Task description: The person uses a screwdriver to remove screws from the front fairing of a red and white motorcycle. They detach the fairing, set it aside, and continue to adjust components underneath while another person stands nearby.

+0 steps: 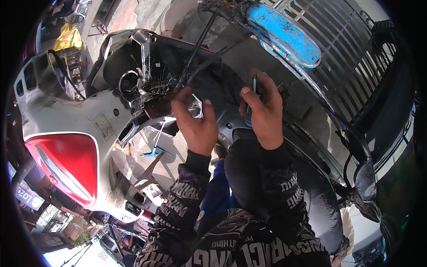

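Observation:
My right hand [266, 113] is closed around a thin tool that looks like a screwdriver [254, 82]. Its metal shaft points up past my thumb, and a bit of blue handle shows below the palm. My left hand [195, 129] is raised beside the exposed front of a scooter [71, 111], thumb and fingers apart. A bright, shiny patch shows between them; whether it is a part behind the hand is unclear. Close to the left hand, the scooter's opened front reveals a dark cavity [129, 82] with a round hole and dirty metal brackets.
A blue-handled T-shaped wrench [153, 150] lies left of my left forearm. The scooter's red panel [66, 167] is at far left. A worn blue seat [284, 35] on a metal frame stands at upper right, before a slatted metal rack [347, 58]. A yellow bag [68, 37] sits at upper left.

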The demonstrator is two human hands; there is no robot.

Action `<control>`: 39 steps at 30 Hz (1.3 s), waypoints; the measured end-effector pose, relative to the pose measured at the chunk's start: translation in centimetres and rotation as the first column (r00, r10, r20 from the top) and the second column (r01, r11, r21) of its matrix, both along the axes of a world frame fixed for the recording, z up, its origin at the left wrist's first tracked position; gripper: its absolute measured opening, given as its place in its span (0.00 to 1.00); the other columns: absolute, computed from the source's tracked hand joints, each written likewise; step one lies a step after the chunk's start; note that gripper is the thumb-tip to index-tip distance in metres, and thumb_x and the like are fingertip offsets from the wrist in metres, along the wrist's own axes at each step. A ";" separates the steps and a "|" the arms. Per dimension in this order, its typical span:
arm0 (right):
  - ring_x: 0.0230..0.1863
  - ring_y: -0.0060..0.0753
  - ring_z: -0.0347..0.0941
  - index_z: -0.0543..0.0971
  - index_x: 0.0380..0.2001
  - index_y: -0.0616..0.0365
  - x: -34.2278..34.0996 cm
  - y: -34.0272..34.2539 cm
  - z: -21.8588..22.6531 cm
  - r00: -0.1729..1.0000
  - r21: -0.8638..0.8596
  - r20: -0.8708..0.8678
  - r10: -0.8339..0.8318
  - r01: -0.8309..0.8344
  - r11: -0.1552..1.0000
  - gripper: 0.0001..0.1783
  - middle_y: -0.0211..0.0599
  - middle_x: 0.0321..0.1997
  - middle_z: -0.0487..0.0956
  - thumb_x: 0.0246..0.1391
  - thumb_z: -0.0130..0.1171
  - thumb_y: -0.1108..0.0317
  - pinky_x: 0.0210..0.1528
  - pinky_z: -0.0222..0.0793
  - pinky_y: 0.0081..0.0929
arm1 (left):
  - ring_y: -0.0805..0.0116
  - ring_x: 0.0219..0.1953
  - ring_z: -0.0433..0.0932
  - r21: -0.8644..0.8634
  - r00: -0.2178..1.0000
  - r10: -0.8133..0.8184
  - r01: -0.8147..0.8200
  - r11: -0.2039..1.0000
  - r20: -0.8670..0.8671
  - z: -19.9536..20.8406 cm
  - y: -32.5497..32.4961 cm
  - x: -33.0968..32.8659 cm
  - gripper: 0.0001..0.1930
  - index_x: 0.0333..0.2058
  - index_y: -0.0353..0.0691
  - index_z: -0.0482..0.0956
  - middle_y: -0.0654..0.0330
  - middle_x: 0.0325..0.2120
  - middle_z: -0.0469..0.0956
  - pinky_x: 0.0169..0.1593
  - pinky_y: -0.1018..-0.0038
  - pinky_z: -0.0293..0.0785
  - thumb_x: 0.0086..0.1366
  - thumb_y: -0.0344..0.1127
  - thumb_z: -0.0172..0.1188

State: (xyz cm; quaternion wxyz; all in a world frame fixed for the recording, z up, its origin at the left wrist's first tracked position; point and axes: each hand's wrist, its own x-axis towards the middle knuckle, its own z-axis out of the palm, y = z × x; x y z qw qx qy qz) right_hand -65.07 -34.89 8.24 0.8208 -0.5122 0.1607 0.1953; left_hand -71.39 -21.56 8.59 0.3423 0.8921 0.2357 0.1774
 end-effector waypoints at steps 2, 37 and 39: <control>0.24 0.21 0.69 0.68 0.53 0.66 0.2 -0.3 0.3 1.000 0.029 -0.002 -0.019 0.019 0.999 0.25 0.34 0.30 0.72 0.52 0.58 0.71 0.23 0.64 0.20 | 0.47 0.49 0.68 0.343 0.992 -0.055 0.014 0.939 0.111 1.8 5.5 5.7 0.25 0.49 0.27 0.64 0.43 0.47 0.66 0.55 0.61 0.64 0.53 0.26 0.60; 0.27 0.41 0.76 0.69 0.50 0.66 0.6 1.6 -1.9 0.956 -0.132 0.124 0.267 -0.251 0.959 0.25 0.53 0.28 0.77 0.49 0.57 0.67 0.34 0.68 0.34 | 0.55 0.37 0.81 0.499 0.920 -0.043 0.250 0.830 -0.389 4.7 13.7 13.0 0.21 0.41 0.30 0.77 0.46 0.35 0.81 0.44 0.68 0.72 0.52 0.39 0.67; 0.25 0.41 0.75 0.68 0.51 0.65 0.9 1.1 -1.9 0.951 -0.095 0.094 0.294 -0.285 0.954 0.25 0.53 0.27 0.77 0.49 0.57 0.67 0.32 0.68 0.35 | 0.59 0.36 0.81 0.408 0.931 -0.021 0.181 0.895 -0.366 4.7 13.0 12.4 0.20 0.41 0.29 0.76 0.47 0.33 0.81 0.42 0.69 0.72 0.53 0.36 0.66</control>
